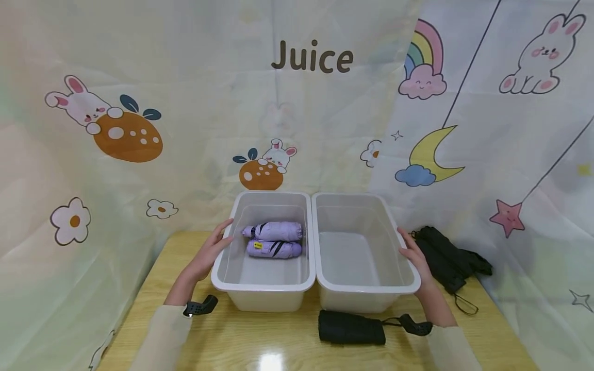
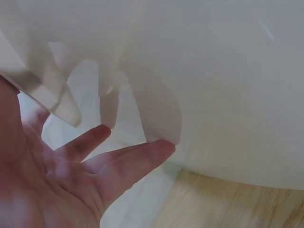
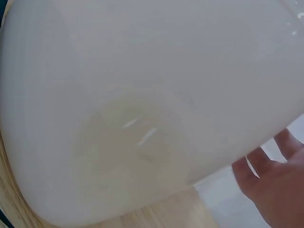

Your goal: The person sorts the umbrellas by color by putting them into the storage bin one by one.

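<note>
Two white plastic bins, a left bin (image 1: 264,301) and a right bin (image 1: 359,304), stand side by side on the table. Two folded purple umbrellas, a rear one (image 1: 283,231) and a front one (image 1: 283,250), lie in the left bin. My left hand (image 1: 209,255) is at that bin's left rim; in the left wrist view its extended fingertips (image 2: 164,147) touch the outer wall. At the right bin's right side rests my right hand (image 1: 417,260), its fingers (image 3: 244,175) against the outer wall in the right wrist view. No object shows inside the right bin.
A rolled black umbrella (image 1: 351,327) lies in front of the right bin, close to my right wrist. Another black umbrella (image 1: 447,257), loosely folded, lies right of the bins. The wooden table (image 1: 223,340) backs onto a printed cloth (image 1: 199,129). Both wrists wear black devices.
</note>
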{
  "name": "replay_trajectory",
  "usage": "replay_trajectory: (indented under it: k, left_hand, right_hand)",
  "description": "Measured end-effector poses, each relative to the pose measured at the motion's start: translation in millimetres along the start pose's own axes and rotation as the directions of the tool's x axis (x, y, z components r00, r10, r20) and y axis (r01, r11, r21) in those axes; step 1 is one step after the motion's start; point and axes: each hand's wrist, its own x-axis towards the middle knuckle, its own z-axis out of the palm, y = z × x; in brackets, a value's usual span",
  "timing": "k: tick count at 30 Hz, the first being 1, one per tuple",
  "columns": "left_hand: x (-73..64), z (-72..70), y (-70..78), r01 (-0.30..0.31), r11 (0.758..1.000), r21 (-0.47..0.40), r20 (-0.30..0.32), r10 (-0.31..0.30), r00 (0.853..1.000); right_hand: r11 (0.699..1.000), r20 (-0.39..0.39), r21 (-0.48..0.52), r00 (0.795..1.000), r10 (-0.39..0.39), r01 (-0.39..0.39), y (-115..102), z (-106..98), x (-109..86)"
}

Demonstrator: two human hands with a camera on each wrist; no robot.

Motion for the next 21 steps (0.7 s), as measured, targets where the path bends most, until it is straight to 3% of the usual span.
replay_trajectory:
  k: [4, 7, 10, 13, 19, 21]
  left_hand:
    - [-2.0, -0.6, -1.6, -0.017, 1.0, -0.017, -0.006, 0.017, 1.0]
    - [-1.2, -0.5, -2.3, -0.032, 0.999, -0.03, -0.001, 0.032, 0.999]
    - [-1.7, -0.7, -1.6, -0.034, 0.999, -0.031, -0.015, 0.034, 0.999]
    - [-4.2, -1.1, -1.3, -0.028, 0.999, -0.042, -0.022, 0.027, 0.999]
    - [-4.8, -1.0, -3.2, -0.036, 0.996, -0.077, -0.027, 0.034, 0.999]
    - [-4.4, 0.7, -3.7, -0.031, 0.995, -0.091, -0.028, 0.029, 0.999]
  right_hand:
    - [0.99, -0.2, -0.134, 0.98, 0.025, -0.053, 3, -12, 3.7]
    - [0.941, -0.274, -0.324, 0.962, 0.009, -0.101, 3, -33, 5.6]
    - [0.821, -0.282, -0.554, 0.959, -0.031, -0.136, -1, -55, 9.1]
    - [0.688, -0.28, -0.705, 0.959, -0.043, -0.175, -5, -74, 11.4]
    - [0.548, -0.255, -0.81, 0.967, -0.009, -0.209, -4, -107, 13.8]
    - [0.489, -0.253, -0.845, 0.967, -0.012, -0.215, -1, -114, 12.9]
